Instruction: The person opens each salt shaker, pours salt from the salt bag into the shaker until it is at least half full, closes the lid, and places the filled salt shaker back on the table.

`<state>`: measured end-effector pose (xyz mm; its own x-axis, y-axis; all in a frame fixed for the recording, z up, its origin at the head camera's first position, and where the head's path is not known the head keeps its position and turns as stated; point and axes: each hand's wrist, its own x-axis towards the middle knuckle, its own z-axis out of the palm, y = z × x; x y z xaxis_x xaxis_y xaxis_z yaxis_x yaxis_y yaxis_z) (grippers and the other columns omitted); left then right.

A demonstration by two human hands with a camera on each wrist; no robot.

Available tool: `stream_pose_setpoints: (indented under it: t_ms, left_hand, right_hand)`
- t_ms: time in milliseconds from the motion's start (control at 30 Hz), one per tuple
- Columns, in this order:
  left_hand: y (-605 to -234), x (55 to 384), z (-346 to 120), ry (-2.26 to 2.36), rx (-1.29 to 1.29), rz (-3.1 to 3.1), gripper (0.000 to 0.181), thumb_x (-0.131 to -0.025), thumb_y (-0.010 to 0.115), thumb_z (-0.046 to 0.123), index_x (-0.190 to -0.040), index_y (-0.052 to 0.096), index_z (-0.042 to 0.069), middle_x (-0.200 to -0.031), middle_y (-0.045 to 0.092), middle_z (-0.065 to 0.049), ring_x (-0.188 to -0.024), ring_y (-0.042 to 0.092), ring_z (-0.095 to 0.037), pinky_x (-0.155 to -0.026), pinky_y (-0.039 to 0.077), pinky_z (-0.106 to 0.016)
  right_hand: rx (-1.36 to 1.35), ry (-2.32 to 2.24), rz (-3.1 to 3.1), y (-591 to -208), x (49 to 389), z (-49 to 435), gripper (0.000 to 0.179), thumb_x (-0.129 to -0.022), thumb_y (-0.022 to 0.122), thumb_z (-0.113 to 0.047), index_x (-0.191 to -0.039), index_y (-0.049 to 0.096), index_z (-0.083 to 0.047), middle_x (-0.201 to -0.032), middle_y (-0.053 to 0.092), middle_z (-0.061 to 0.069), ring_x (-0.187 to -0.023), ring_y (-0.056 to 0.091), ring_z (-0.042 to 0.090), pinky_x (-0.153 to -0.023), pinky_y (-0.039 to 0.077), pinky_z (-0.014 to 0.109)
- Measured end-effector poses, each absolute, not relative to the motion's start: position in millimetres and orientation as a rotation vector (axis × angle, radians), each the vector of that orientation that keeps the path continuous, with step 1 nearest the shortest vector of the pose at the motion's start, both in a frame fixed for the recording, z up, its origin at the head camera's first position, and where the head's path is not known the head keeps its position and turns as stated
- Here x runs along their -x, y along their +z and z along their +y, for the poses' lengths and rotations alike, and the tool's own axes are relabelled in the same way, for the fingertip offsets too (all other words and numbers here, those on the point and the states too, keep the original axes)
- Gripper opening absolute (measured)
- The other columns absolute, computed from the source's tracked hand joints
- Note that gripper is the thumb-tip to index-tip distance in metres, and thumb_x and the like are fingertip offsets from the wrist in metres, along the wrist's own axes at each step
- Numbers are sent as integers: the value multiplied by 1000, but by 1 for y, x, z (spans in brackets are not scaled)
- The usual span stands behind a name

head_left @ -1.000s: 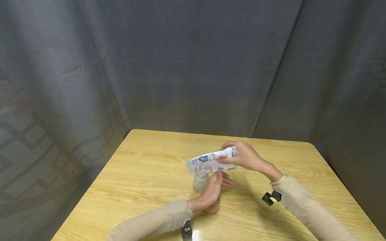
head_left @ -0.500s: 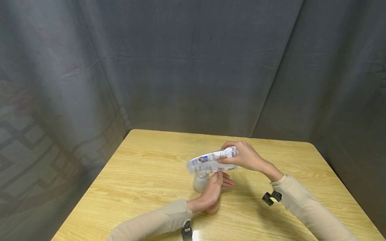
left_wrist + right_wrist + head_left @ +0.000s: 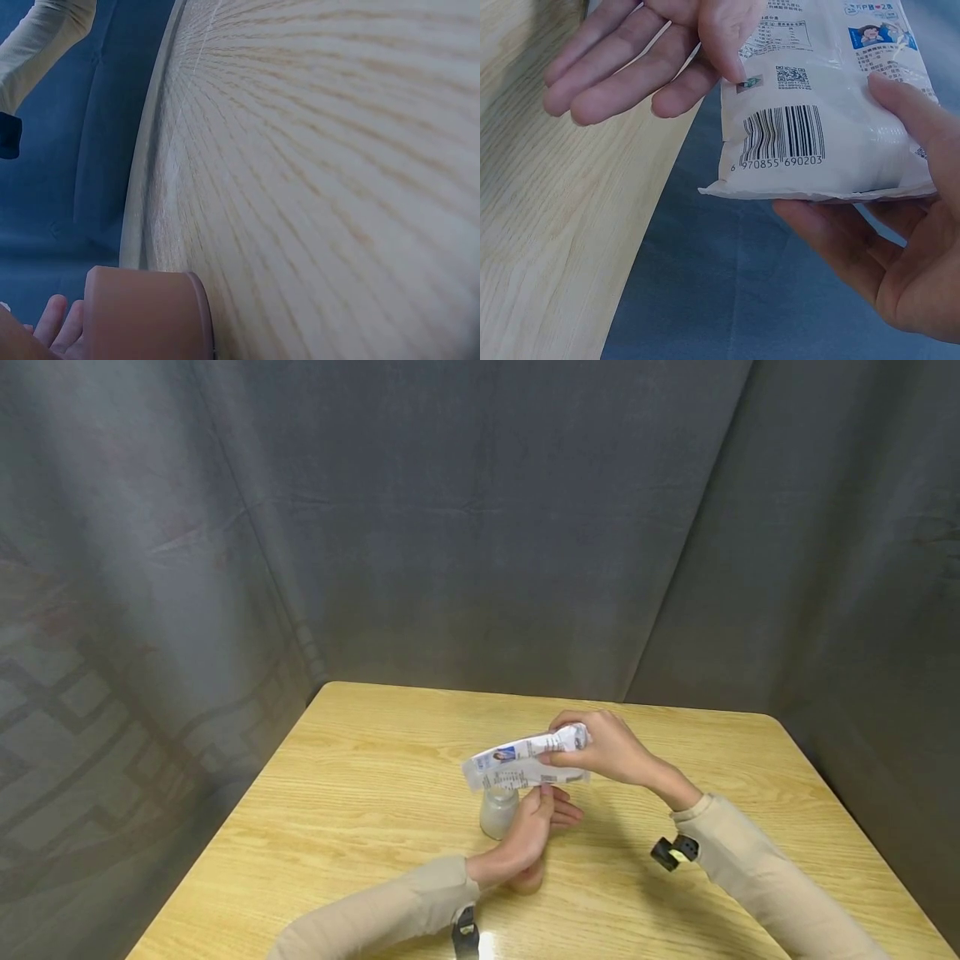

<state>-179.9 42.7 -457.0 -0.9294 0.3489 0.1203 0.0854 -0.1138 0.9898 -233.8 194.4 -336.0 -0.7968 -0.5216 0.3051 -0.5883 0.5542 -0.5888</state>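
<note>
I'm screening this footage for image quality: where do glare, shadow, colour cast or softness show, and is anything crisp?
Head view: glare on the table beside the left wrist strap, soft shadow beside the right sleeve; left wrist view: bluish curtain, table soft toward the lower right; right wrist view: barcode on the bag crisp enough to read.

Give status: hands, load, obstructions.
Right hand gripping white printed plastic packet, end at translucent round jar. Left hand, fingers extended, thumb at packet's edge. Pinkish cylinder near left hand, possible obstruction.
</note>
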Motion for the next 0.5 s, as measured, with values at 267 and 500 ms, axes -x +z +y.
stream_pose_setpoints:
  t_ms: [267, 500]
  left_hand:
    - [-456, 182, 43, 2177, -479, 1951, 45, -112, 19, 24, -114, 48, -10, -104, 66, -29, -101, 64, -47, -93, 55, -47]
    - [-455, 183, 44, 2184, -481, 1954, 44, -112, 20, 24, -114, 48, -10, -103, 66, -29, -101, 65, -46, -93, 55, -47]
  right_hand:
    - [-944, 1042, -2691, -334, 234, 194, 32, -78, 86, -31, -99, 71, -12, -89, 72, -3, -67, 64, 7, -54, 54, 25]
    - [-946, 1026, -2693, -333, 235, 193, 31, -78, 86, -28, -99, 71, -11, -87, 72, -3, -65, 63, 6, -52, 53, 25]
